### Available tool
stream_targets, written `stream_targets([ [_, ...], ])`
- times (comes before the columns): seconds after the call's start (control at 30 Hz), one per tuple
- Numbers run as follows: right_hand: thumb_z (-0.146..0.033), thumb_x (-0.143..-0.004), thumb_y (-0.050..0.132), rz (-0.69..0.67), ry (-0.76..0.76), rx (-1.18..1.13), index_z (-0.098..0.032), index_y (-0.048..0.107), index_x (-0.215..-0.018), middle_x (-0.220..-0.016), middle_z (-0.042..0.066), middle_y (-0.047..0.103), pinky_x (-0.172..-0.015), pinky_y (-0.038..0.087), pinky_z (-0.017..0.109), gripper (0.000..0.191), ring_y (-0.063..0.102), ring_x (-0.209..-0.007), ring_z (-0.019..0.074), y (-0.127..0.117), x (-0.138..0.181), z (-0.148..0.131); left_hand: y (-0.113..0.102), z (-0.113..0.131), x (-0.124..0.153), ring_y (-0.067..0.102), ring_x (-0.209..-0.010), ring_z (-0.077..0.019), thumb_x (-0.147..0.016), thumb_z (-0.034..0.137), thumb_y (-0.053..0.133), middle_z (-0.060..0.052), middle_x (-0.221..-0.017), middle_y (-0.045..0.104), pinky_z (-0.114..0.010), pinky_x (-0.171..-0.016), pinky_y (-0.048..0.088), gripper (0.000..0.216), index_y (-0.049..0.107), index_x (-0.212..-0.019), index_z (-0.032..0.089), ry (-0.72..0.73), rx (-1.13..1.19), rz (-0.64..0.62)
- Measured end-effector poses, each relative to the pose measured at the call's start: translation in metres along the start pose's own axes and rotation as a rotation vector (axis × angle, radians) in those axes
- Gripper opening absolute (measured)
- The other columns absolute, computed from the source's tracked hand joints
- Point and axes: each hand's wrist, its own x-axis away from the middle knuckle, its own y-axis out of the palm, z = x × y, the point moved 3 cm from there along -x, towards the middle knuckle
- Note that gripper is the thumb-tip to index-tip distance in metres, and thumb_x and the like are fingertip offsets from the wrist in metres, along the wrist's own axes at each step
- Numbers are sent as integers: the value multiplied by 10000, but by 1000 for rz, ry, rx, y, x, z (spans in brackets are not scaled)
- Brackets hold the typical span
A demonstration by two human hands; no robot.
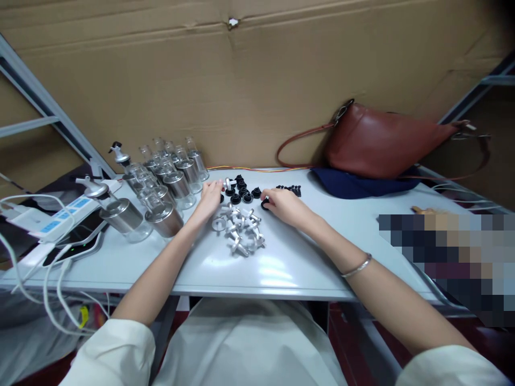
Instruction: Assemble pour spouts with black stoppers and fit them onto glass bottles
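My left hand [211,197] is closed, its fingertips pinching a silver pourer top [229,184] above the table. To the right, my right hand [286,205] has thumb and fingers closed on a black rubber stopper [265,203] at the tabletop. Between the hands sits a cluster of several black stoppers [247,197]. Nearer to me lies a loose pile of silver pourer tops [240,228]. Small black caps [295,190] lie in a group just beyond my right hand.
Several glass bottles with metal sleeves [177,185] stand at left, two with pourers fitted. A power strip [66,217] and white cables occupy the left edge. A brown leather bag [386,142] rests on dark blue cloth [341,185] at back right. Cardboard [249,96] walls the back.
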Motion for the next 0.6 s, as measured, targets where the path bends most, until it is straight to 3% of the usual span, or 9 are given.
stream_targets([
  [0.17, -97, -799, 556, 37, 48, -54, -164, 662, -934, -786, 50, 672, -639, 379, 249, 184, 600, -708, 174, 1, -2, 3, 2, -6, -1, 463, -1013, -233, -919, 451, 374, -83, -895, 482, -392, -888, 443, 365, 560, -727, 202, -42, 69, -21],
  [0.33, -152, -812, 569, -12, 126, -132, -157, 659, -926, -738, 42, 692, -640, 389, 260, 145, 610, -694, 181, -1, -1, 3, 8, -6, 2, 508, -908, -207, -919, 424, 385, -75, -867, 497, -352, -775, 490, 354, 540, -709, 185, -79, 114, -60],
  [0.6, -92, -828, 500, -44, 91, -231, -133, 631, -1024, -906, 83, 706, -773, 460, 276, 239, 644, -839, 189, 2, -2, 1, 12, 3, 7, 548, -868, -173, -935, 363, 316, -64, -895, 563, -298, -730, 503, 315, 543, -824, 176, -65, 146, -120],
])
